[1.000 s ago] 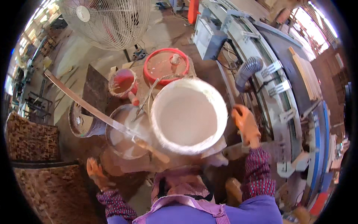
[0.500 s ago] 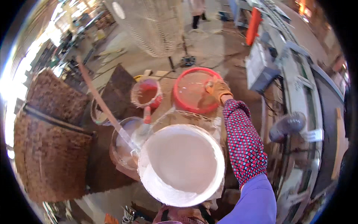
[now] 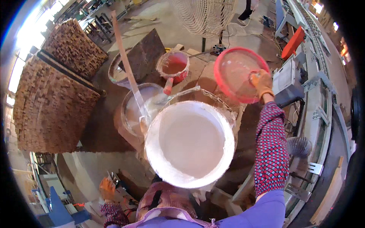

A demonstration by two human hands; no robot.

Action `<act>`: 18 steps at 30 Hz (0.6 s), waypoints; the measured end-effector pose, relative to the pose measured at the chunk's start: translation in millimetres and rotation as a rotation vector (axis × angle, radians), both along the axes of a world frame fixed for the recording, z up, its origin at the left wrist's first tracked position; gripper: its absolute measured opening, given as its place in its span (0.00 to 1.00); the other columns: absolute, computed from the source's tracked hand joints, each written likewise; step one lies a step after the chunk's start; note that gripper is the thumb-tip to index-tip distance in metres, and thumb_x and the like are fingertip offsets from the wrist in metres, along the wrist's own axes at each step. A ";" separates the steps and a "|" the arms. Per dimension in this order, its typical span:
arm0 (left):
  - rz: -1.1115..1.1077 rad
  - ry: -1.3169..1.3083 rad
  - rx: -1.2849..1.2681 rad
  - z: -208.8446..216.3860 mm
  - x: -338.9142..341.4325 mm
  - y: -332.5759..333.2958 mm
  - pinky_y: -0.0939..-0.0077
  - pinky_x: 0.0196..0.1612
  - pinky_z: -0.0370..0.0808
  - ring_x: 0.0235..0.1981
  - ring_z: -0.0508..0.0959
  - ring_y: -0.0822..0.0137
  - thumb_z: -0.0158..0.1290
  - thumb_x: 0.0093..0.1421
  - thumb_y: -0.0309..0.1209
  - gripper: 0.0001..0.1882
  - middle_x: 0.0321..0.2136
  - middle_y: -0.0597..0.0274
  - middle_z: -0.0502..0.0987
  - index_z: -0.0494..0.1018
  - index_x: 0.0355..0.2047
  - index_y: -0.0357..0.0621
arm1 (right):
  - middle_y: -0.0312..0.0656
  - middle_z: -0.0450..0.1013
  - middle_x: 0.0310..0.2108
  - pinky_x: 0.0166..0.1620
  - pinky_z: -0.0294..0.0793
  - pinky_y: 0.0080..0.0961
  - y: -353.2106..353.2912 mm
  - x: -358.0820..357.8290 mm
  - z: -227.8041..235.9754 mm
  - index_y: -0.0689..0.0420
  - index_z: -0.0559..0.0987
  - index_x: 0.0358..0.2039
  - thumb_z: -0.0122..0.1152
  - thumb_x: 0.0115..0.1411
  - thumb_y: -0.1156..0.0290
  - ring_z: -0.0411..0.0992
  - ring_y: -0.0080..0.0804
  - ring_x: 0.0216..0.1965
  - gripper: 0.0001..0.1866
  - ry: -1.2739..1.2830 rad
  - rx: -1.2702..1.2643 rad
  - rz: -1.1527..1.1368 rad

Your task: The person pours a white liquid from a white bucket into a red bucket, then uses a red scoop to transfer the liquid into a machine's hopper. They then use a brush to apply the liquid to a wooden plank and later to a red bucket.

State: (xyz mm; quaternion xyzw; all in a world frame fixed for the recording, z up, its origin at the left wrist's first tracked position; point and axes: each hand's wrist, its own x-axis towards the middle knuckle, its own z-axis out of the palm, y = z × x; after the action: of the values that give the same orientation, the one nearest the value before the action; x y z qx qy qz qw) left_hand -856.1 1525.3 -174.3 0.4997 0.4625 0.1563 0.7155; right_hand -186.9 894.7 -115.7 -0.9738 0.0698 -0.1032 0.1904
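Note:
My right hand (image 3: pixel 261 83), in an orange glove, grips a round red-rimmed sieve (image 3: pixel 232 89) by its right side, above the ground beyond the bucket. My left hand (image 3: pixel 107 189), also gloved in orange, hangs low at the left beside my body; its fingers are too blurred to read. Right in front of me stands a large white bucket (image 3: pixel 190 146) of pale pinkish-grey liquid. Left of it is a second bucket (image 3: pixel 127 110) with a long wooden-handled stirring tool (image 3: pixel 123 57) leaning in it. A red-handled scoop (image 3: pixel 183 73) with a reddish inside sits farther back.
A curved stack of small brown blocks (image 3: pixel 53 110) fills the left side. A large caged fan (image 3: pixel 201 17) stands ahead. Along the right runs a metal conveyor frame (image 3: pixel 321 110) with a grey box (image 3: pixel 287 81) and a hose (image 3: pixel 298 147). Part of a person's leg (image 3: pixel 247 9) shows far ahead.
The sieve has moved right in my right hand and looks lifted and tilted. My left hand has come further into view at the lower left. The whole view has shifted.

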 end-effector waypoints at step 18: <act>-0.455 -0.010 -0.331 -44.0 166.4 -52.4 0.75 0.30 0.68 0.30 0.72 0.71 0.58 0.57 0.36 0.15 0.33 0.69 0.75 0.74 0.42 0.45 | 0.49 0.76 0.29 0.35 0.76 0.33 132.9 -341.6 207.1 0.59 0.78 0.37 0.67 0.50 0.65 0.77 0.40 0.31 0.16 -0.304 0.247 0.282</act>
State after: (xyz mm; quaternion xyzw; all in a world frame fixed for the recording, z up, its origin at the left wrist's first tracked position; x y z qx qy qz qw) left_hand -689.8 1472.9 -218.2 0.4664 0.3543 -0.0836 0.8062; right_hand -528.5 1027.6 91.4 -0.9164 -0.0841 -0.2118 0.3290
